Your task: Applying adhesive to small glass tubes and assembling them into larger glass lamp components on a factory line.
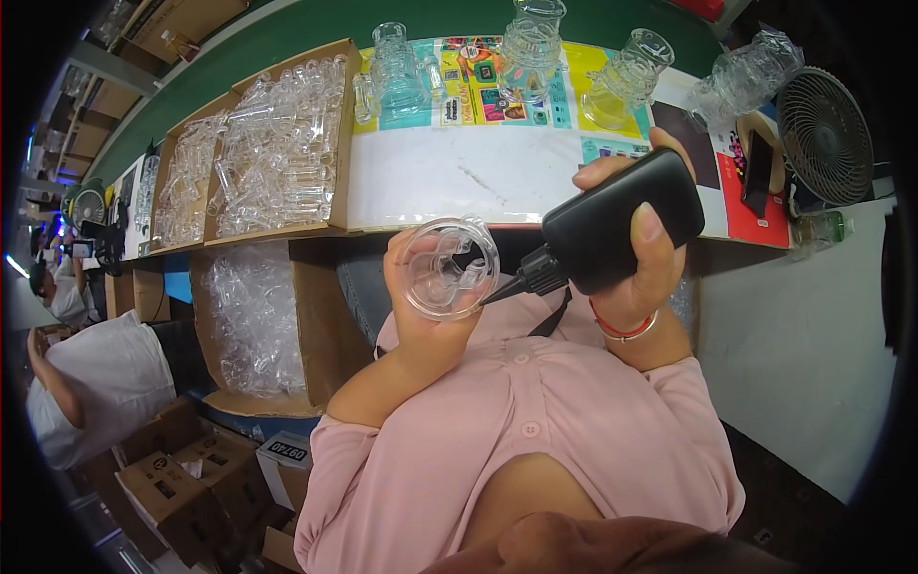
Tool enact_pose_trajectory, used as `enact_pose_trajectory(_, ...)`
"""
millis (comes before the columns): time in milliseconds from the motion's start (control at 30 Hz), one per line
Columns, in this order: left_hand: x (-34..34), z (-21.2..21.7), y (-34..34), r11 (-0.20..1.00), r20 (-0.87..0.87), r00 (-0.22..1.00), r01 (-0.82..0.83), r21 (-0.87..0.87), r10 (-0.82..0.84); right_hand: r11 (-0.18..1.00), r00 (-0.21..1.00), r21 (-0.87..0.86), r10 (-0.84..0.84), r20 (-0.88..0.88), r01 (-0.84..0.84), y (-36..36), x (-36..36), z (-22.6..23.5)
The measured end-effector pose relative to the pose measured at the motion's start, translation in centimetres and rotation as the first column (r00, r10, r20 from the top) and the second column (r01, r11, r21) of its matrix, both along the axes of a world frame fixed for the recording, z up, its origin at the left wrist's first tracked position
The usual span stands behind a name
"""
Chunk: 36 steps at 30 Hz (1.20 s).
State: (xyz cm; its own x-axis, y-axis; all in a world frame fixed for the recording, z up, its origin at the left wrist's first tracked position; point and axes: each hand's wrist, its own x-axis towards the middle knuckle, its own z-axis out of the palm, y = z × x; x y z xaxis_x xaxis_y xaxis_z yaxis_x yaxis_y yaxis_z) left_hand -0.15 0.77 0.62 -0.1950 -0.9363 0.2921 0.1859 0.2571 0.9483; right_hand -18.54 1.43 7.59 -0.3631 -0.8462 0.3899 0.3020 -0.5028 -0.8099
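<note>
My left hand [426,320] is closed round a clear glass vessel [448,304], its round open rim tilted up toward me. In my right hand [650,258] is a black squeeze bottle [622,220] with a narrow pointed nozzle [516,277]. The nozzle points left, and its tip is at the vessel's rim; whether it touches the glass I cannot tell. Both hands are in front of the table's near edge. Beyond them, along the back of the table, stand a glass piece [394,77], another with stacked rings [532,57] and a tilted one [631,81].
Left on the table, a divided cardboard box [341,153] holds many small glass tubes. Below it, another carton [320,325] holds plastic-wrapped pieces. A wrapped glass piece [751,77], a phone [757,172] and a black fan [824,134] are at right. A co-worker in white [105,383] is at left.
</note>
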Motion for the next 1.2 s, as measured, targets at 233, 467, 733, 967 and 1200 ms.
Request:
enact_pose_trajectory(233, -0.14, 0.26, -0.16, 0.999, -0.022, 0.999, 0.031, -0.031, -0.031, 0.999, 0.999, -0.019, 0.029, -0.030, -0.029, 0.15, 0.02, 0.08)
enact_pose_trajectory(467, -0.34, 0.37, -0.21, 0.998, -0.022, 1.000, 0.015, -0.066, -0.016, 0.999, 0.998, -0.002, 0.048, -0.033, -0.048, 0.23, 0.07, 0.24)
enact_pose_trajectory(733, -0.08, 0.50, -0.26, 0.998, -0.003, 0.999, 0.044, -0.051, -0.045, 0.999, 0.998, -0.005, 0.046, -0.035, -0.047, 0.17, -0.09, 0.22)
enact_pose_trajectory(967, -0.09, 0.51, -0.09, 0.999, 0.021, 0.999, 0.025, -0.027, -0.024, 1.000, 1.000, -0.018, 0.009, -0.014, -0.009, -0.05, -0.30, 0.21)
enact_pose_trajectory(1200, -0.20, 0.40, -0.16, 0.998, 0.024, 1.000, 0.013, -0.068, -0.012, 1.000, 0.999, -0.029, 0.007, 0.033, -0.006, -0.09, -0.40, 0.14)
